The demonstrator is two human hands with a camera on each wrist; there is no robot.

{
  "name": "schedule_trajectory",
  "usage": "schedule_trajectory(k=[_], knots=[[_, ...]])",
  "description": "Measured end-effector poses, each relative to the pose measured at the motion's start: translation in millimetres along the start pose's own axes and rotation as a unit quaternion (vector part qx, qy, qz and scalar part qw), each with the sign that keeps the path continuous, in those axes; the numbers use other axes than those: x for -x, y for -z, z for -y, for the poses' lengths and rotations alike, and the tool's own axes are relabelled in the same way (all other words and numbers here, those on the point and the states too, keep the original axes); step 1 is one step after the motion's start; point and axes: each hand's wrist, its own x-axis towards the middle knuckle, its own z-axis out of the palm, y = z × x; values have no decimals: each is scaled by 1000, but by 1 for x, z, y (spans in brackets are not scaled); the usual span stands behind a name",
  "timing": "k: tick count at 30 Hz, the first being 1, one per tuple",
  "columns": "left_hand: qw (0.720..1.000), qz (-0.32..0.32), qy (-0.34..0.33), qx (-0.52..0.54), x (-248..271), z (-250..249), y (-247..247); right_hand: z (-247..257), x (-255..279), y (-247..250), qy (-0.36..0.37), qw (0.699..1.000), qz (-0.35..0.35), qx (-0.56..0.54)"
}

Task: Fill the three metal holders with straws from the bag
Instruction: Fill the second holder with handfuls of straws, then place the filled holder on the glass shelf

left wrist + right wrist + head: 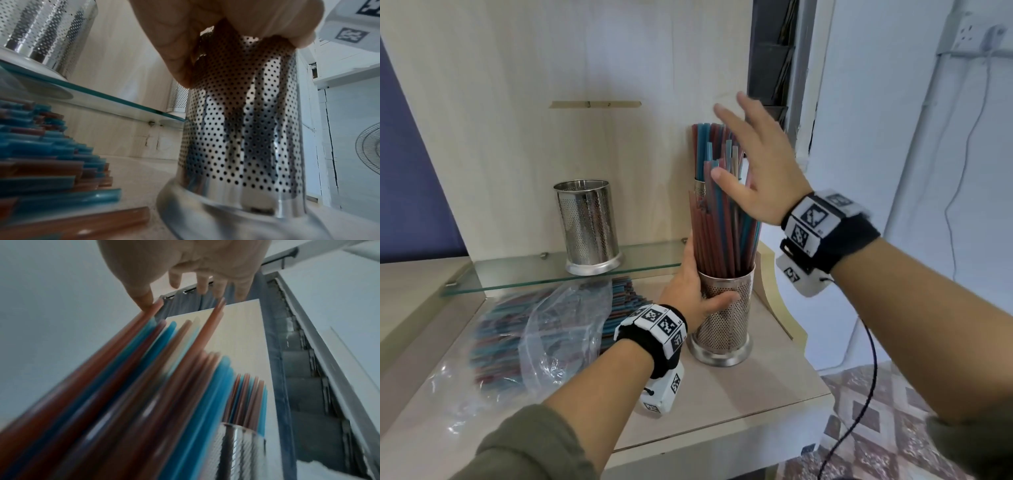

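My left fingers point(690, 270) wrap the near holder point(724, 318) on the worktop point(739, 404); my right hand point(753, 164) is spread flat against its straws point(726, 222). I'd tamp them gently, keeping the holder braced. The bag point(534, 329) lies left of it.

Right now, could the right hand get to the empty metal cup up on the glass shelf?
Probably yes. The right hand is open and holds nothing, and the empty holder stands alone on the glass shelf. But the straws in the near holder stand between them, so it would reach over or around.
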Motion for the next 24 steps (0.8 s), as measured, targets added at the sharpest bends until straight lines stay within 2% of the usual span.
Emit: schedule_trajectory(k=[4,9,12,14,17,21,24], knots=[[1000,5,2,-4,0,-1,1,-1,-14,-4,25,992,120,-24],[1000,2,1,-3,2,-2,1,6,17,-16,-16,992,117,-54],[1000,4,4,-4,2,-1,1,10,33,-18,-11,989,133,-57],[1000,-3,-1,-6,2,-1,0,11,29,-14,-11,991,122,-59],[1000,-4,0,-4,3,0,0,9,17,-8,-51,993,97,-41],[1000,-9,8,-5,2,0,-1,7,20,-5,-112,969,206,-75],[1000,-5,17,-1,2,0,-2,7,27,-9,-82,966,244,0]])
